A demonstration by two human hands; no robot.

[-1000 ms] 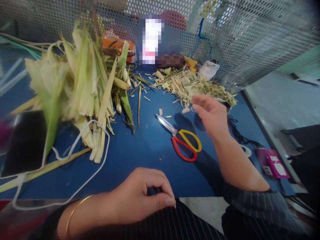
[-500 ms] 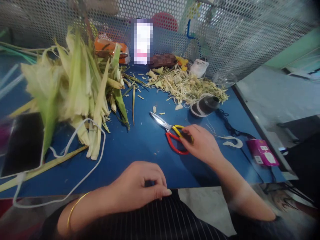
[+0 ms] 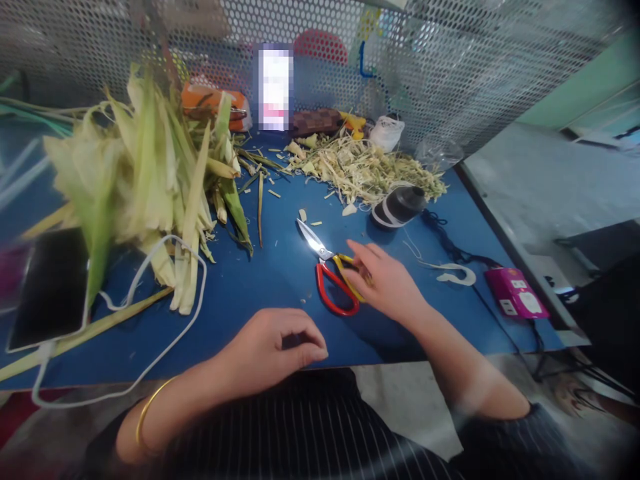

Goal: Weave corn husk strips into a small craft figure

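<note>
While corn husks [image 3: 145, 173] crowd the left, scissors [image 3: 323, 253] lie mid-frame

Lower centre, the left hand [image 3: 270, 343] curls; whether it pinches anything I cannot tell. Over the scissors' handles [image 3: 321, 283], the right hand [image 3: 387, 280] is loosely open; handling them seems the step, gripping would need fingers closed. Print on the pink box [image 3: 515, 293], right, is unreadable.

One left hand [image 3: 277, 343] and one right hand [image 3: 383, 280]; one pair of scissors [image 3: 324, 253] with two handles [image 3: 321, 287]. One left heap [image 3: 145, 180] and one far heap [image 3: 350, 163], both of plant strips [image 3: 195, 220] too many to count. One dark phone [image 3: 53, 287] at left, one white cable [image 3: 203, 277], one bangle [image 3: 139, 419]; one spool [image 3: 403, 203] and one purple box [image 3: 517, 292] at right.
</note>
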